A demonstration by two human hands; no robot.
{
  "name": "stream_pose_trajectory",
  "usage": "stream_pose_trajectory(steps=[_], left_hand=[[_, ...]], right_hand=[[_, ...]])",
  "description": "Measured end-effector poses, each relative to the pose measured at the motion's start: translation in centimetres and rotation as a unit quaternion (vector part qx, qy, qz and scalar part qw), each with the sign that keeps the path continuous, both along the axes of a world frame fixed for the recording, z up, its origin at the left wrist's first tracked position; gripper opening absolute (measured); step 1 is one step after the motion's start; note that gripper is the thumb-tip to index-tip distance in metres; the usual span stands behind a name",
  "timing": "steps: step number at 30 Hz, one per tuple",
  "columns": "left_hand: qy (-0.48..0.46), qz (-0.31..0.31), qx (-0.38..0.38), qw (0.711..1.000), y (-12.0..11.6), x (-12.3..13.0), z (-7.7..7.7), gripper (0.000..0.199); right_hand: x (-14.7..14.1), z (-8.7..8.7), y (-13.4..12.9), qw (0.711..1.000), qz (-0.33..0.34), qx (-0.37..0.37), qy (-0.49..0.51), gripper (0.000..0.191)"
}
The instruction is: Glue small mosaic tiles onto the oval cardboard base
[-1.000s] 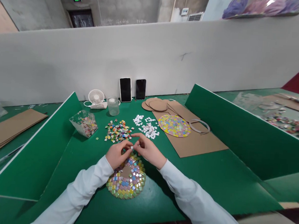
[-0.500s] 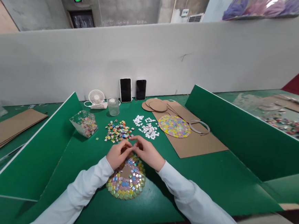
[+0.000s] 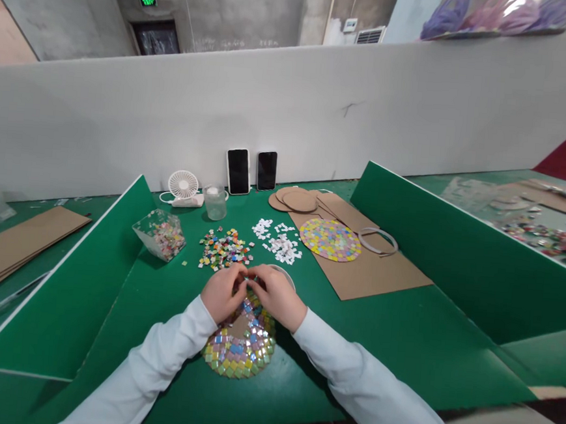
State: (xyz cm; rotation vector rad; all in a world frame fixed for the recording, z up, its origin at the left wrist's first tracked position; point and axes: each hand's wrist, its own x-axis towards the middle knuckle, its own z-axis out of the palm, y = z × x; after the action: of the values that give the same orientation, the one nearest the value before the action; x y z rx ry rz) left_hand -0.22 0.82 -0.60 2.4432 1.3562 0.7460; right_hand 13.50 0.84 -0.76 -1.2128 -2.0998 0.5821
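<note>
In the head view, the bare left hand [image 3: 222,293] and right hand [image 3: 279,298] curl nearly closed, fingertips meeting; whether they pinch anything is hidden. At their six o'clock, a round mosaic of glossy multicoloured square tiles [image 3: 239,349] lies on the green desk [image 3: 350,354].

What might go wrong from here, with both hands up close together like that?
The left hand and right hand hide the far part of the mosaic, so a slip there could go unnoticed. The tile pile lies just beyond the hands; a forward nudge might scatter it.
</note>
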Motion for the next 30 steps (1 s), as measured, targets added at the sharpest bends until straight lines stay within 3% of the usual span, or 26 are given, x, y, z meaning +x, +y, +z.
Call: stream_pose_trajectory(steps=[11,19,30], left_hand=[[0.011,0.005,0.023,1.000,-0.04,0.07,-0.34,0.018],[0.130,0.026,0.073,0.988,-0.24,0.15,0.45,0.021],[0.075,-0.016,0.042,0.996,-0.19,-0.34,0.51,0.022]], right_hand=[[0.21,-0.09,-0.14,0.998,-0.020,0.046,-0.048,0.012],[0.00,0.27,-0.55,0.996,-0.015,0.052,-0.074,0.013],[0.30,0.16,-0.51,0.996,0.011,0.067,-0.060,0.011]])
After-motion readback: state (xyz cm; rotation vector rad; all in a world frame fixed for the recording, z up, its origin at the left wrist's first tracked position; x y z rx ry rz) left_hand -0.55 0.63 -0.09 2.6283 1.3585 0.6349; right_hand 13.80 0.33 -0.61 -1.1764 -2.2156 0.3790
